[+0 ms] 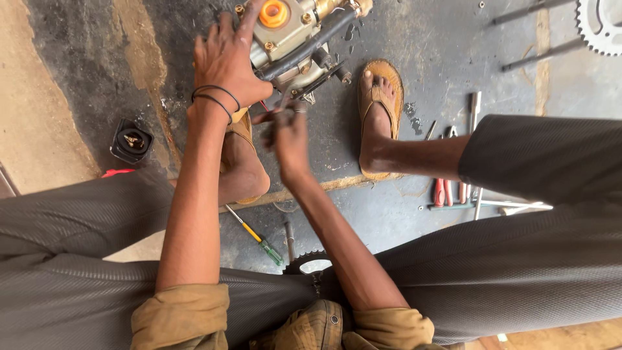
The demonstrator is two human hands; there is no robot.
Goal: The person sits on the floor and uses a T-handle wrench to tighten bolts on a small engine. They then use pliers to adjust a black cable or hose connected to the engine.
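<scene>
Engine part point(291, 39) sits under left hand point(227, 61), above right hand point(288, 133).

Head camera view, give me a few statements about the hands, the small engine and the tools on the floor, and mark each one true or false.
1. The left hand rests flat on the grey metal small engine with the orange cap. True.
2. The left wrist is bare. False: two dark bands circle it.
3. The right hand is at the engine's lower edge, fingers pinched together. True.
4. The yellow-and-green handled screwdriver is held in the right hand. False: it lies on the floor between the legs.
5. Red-handled pliers lie on the floor by the sandalled right foot. True.
</scene>
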